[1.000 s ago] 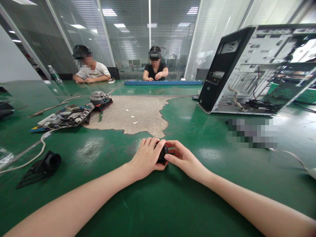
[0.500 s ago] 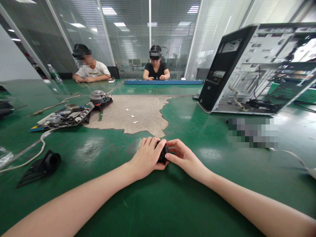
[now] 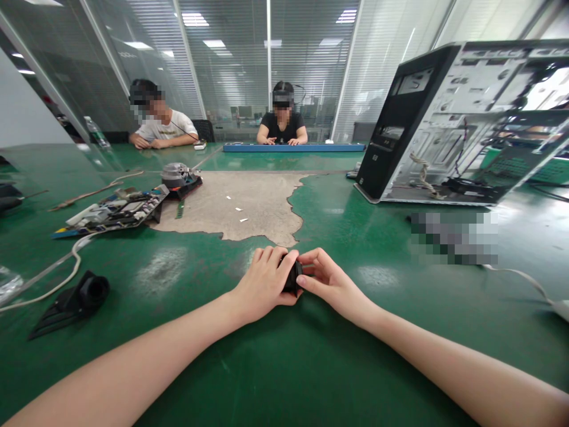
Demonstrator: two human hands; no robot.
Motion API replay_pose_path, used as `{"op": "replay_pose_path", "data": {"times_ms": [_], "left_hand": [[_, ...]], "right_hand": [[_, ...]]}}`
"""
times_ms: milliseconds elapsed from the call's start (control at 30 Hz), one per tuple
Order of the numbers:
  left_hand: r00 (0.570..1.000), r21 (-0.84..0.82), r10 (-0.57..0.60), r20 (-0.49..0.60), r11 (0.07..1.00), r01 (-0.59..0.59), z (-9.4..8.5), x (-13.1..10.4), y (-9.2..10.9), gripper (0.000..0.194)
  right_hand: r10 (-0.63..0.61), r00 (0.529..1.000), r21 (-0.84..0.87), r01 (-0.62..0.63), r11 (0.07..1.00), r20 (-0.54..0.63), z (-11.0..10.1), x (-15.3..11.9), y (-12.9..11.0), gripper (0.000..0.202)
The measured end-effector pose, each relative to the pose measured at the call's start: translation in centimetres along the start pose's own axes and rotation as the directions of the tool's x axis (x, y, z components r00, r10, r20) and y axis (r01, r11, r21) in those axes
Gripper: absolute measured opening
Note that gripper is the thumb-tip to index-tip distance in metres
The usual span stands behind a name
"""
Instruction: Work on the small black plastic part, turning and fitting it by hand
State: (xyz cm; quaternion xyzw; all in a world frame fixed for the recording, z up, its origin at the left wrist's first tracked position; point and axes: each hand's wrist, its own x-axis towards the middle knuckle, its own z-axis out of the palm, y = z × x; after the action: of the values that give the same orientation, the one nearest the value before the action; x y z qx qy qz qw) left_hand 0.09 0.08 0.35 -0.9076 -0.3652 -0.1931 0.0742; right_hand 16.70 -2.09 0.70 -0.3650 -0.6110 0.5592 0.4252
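A small black part [image 3: 291, 281] is held between my two hands just in front of the worn beige patch [image 3: 249, 204] of the green table [image 3: 275, 367]. My left hand [image 3: 267, 279] wraps over it from the left, its thumb and fingers closed round it. From the right, my right hand [image 3: 326, 281] pinches the part's edge with thumb and fingertips. Much of the part is hidden behind the fingers.
A black plastic piece with a round opening [image 3: 89, 293] and a circuit board [image 3: 118, 210] lie left, near a cooler [image 3: 178, 178]. An open computer case [image 3: 444, 130] stands right. Two people [image 3: 162, 127] [image 3: 283, 121] sit across the table, behind a blue bar [image 3: 293, 147].
Both hands keep nearly the same place and grip on the black part. The person in black opposite has shifted slightly.
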Motion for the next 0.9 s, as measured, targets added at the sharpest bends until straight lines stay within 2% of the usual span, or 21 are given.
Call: {"op": "replay_pose_path", "data": {"times_ms": [133,300,500,600,700,900], "left_hand": [[1.000,0.004,-0.003,0.009,1.000,0.003,0.03,0.01,-0.02,0.058],[0.999,-0.006,-0.012,0.032,1.000,0.012,-0.08,-0.02,-0.09,0.061],[1.000,-0.016,-0.006,0.003,1.000,0.006,-0.16,0.01,0.07,0.056],[1.000,-0.012,-0.006,0.000,1.000,0.006,-0.11,-0.01,0.08,0.054],[1.000,-0.016,-0.005,-0.003,1.000,0.004,-0.04,-0.05,-0.02,0.055],[1.000,0.010,0.009,0.017,1.000,-0.010,-0.10,0.00,-0.03,0.058]], "right_hand": [[0.019,1.000,-0.041,-0.019,0.999,0.017,-0.12,-0.05,0.14,0.027],[-0.056,0.998,-0.051,0.057,0.997,0.025,-0.21,-0.31,0.46,0.033],[-0.014,1.000,0.028,0.014,1.000,0.017,0.08,-0.21,-0.16,0.024],[0.002,1.000,-0.010,-0.002,1.000,-0.009,0.06,-0.09,-0.21,0.028],[0.028,1.000,-0.037,-0.027,0.999,0.014,-0.12,-0.06,0.03,0.030],[-0.020,0.999,-0.018,0.021,1.000,0.046,-0.35,-0.13,0.37,0.034]]}}
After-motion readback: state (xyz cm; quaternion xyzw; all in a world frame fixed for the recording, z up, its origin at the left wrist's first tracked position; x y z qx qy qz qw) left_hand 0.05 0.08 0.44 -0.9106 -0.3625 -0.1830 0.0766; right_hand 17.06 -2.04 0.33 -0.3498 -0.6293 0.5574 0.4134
